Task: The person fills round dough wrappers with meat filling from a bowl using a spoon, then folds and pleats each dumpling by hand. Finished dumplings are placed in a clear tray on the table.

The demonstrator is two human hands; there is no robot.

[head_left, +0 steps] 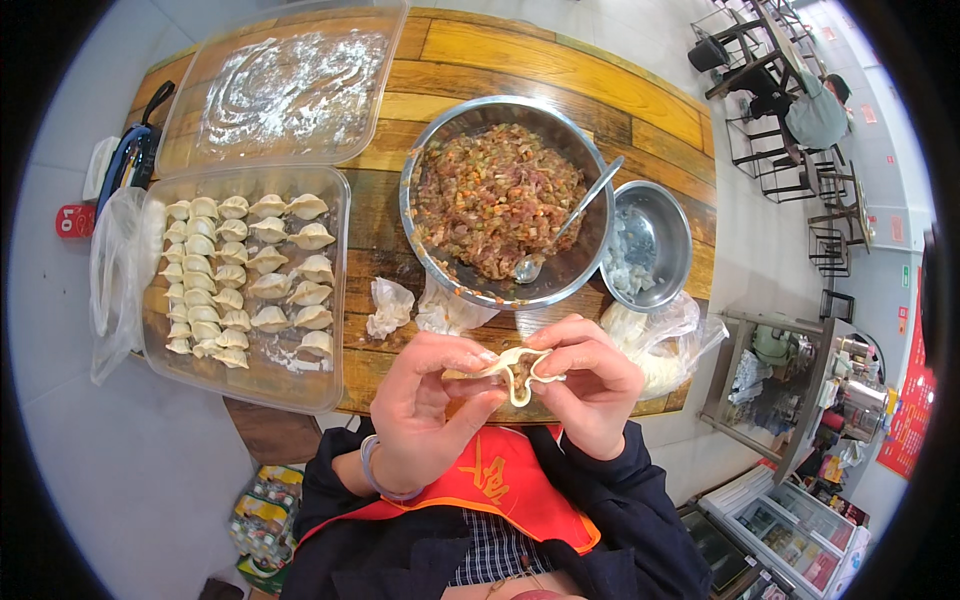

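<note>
Between my two hands is a dumpling (519,373), its wrapper partly folded, with filling showing in the open middle. My left hand (431,397) pinches one end of the wrapper between thumb and fingers. The other end is pinched by my right hand (592,375). Just beyond them stands a large steel bowl (409,217) of minced filling (499,195), and a metal spoon (581,210) rests in it. On the left, a clear plastic tray (341,247) carries rows of folded dumplings (199,281).
Behind the tray lies a flour-dusted plastic lid or tray (292,90). A smaller steel bowl (671,240) and a plastic bag (667,349) sit at right. Crumpled white pieces (390,307) lie on the wooden table (525,52). A person (817,112) sits farther off.
</note>
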